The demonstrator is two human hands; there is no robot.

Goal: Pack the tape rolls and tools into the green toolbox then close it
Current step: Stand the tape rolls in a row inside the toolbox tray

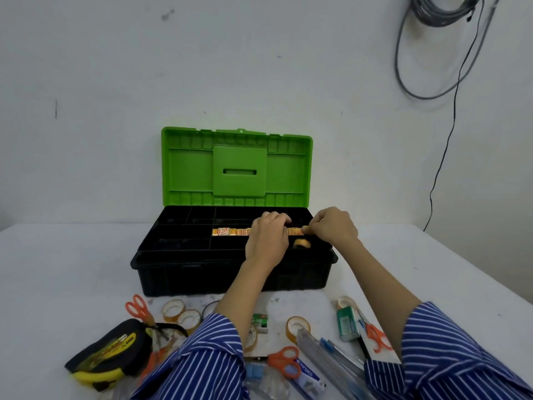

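Toolbox: the green toolbox (230, 255) sits at the centre of the frame on the white table (57, 269), its green lid (237, 167) standing upright against the wall.
Tray: a black divided tray (184, 235) fills the open box; a row of orange and yellow tape rolls (230, 231) lies in its middle compartment, right of centre.
Your left hand: your left hand (268, 239) lies on that row with its fingers curled over it.
Your right hand: your right hand (334, 226) pinches the right end of the row, fingers curled round it.
Loose roll: one tape roll (301, 243) lies in the tray just below the row, between your hands.
Still outside: at the bottom of the frame, clear tape rolls (181, 313), orange scissors (138, 308), a yellow and black tape measure (112, 353) and a green box (347, 323) lie on the table in front of the toolbox.
Wall: grey cables (444, 13) hang at the upper right.
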